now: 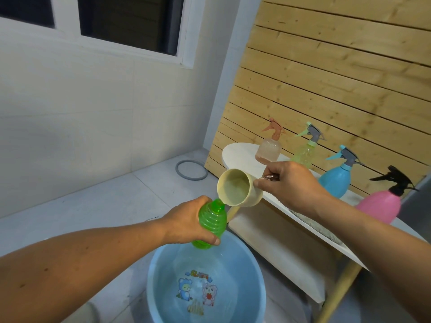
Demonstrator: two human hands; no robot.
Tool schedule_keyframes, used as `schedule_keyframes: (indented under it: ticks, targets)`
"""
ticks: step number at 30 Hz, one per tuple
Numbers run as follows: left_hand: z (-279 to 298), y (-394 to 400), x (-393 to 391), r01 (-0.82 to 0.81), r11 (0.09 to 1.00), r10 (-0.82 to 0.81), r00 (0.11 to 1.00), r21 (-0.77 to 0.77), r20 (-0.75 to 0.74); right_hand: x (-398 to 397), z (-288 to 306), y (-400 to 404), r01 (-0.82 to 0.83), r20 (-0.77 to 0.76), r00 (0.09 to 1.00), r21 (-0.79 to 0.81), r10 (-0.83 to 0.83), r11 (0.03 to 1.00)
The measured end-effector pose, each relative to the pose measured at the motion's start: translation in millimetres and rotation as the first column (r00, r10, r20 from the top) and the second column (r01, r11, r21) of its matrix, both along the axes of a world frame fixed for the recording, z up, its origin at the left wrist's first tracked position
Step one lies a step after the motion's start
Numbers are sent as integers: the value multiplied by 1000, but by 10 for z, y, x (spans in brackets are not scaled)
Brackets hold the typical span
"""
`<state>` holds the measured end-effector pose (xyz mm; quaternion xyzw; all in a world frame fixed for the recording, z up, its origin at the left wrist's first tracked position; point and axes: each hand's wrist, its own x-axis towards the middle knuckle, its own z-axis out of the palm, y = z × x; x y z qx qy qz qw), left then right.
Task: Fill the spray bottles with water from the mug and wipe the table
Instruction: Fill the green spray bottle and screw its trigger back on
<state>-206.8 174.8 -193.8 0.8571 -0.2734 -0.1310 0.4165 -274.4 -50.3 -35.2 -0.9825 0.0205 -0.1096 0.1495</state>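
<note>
At frame centre, left hand [186,223] grips the ribbed, light, squeezable green bottle [211,226] mid-body; right hand [288,183] holds the tilted mug [238,191] by its handle.

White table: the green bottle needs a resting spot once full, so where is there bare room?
The white table is bare at its rounded left end, left of the peach spray bottle. The front edge strip below the right hand is open too. The back is crowded: peach, yellow-green, blue and pink spray bottles in a row.
</note>
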Motion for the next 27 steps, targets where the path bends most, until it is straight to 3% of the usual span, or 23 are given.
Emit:
schedule_keyframes:
  ticks: [27]
  targets:
    - [10, -2, 14, 3, 1000, -3, 1000, -15, 2, 24, 24, 25, -34, 49, 998, -103, 39, 994]
